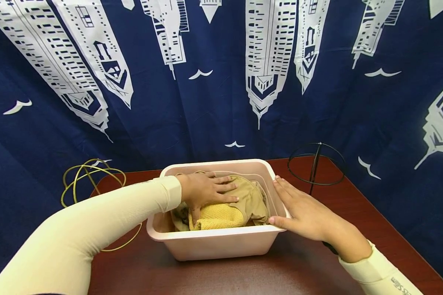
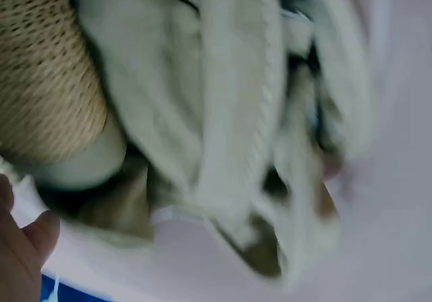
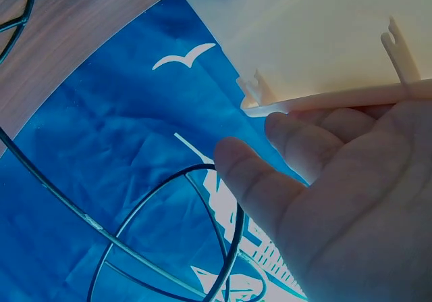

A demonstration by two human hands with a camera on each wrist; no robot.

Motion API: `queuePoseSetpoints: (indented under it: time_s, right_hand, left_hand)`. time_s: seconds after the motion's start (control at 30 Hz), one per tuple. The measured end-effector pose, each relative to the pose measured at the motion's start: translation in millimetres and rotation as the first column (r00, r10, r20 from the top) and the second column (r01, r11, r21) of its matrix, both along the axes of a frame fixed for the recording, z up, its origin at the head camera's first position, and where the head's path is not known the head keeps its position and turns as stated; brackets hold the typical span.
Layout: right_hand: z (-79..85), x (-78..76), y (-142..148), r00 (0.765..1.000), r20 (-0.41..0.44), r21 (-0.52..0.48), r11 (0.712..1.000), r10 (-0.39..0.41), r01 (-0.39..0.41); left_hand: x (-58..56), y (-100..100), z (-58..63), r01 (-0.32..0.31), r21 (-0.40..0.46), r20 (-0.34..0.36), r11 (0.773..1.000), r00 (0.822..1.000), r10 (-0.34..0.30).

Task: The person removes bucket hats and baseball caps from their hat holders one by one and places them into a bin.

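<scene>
A pale pink plastic bin stands on the table with soft items in it. Inside it my left hand lies with fingers spread over a tan cloth item and a yellow woven item. Seen blurred in the left wrist view, the tan cloth shows a stitched band, with the woven piece at upper left. At the bin's right rim, my right hand rests its straight fingers and thumb against the edge. The right wrist view shows its fingertips right at the rim. Lower contents are hidden.
The reddish-brown table carries a yellow wire frame left of the bin, partly behind the left sleeve. A black wire ring stand stands at the back right. A navy curtain with white buildings hangs close behind.
</scene>
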State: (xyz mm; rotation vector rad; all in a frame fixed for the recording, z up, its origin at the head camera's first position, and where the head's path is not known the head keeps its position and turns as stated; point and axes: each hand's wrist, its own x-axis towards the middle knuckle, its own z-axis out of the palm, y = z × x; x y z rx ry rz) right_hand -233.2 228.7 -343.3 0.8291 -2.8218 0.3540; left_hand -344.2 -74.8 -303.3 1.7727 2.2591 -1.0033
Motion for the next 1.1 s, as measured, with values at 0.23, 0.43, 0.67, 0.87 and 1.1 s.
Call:
queuePoseSetpoints:
  time_s: [0.23,0.43,0.67,0.87,1.1]
  right_hand:
    - [-1.3,0.7,-4,1.000,-0.011,0.009,1.000,0.023,-0.023]
    - [-0.2,-0.4,-4,0.999,-0.015,0.002,0.999,0.047,-0.047]
    - [-1.9,-6.5,-1,1.000,-0.007,-0.029,0.999,0.024,-0.025]
    - [1.1,-6.7,3,0.998,-0.059,-0.004,1.000,0.014,-0.014]
    - [6.2,5.7,19,0.991,-0.110,-0.042,0.997,-0.070,0.066]
  left_hand:
    - [-0.2,3,-36.9,0.008,-0.081,-0.046,0.997,0.999,-0.012]
    - [7.1,8,-52.4,-0.020,-0.163,-0.152,0.986,0.988,-0.005]
    - [1.1,13,-36.1,-0.058,-0.142,-0.140,0.988,0.989,0.038]
    - [8.0,1,3.0,-0.199,-0.005,-0.060,0.980,0.978,0.198]
    - [45.0,-47,51.5,-0.417,0.364,0.104,0.833,0.907,0.409]
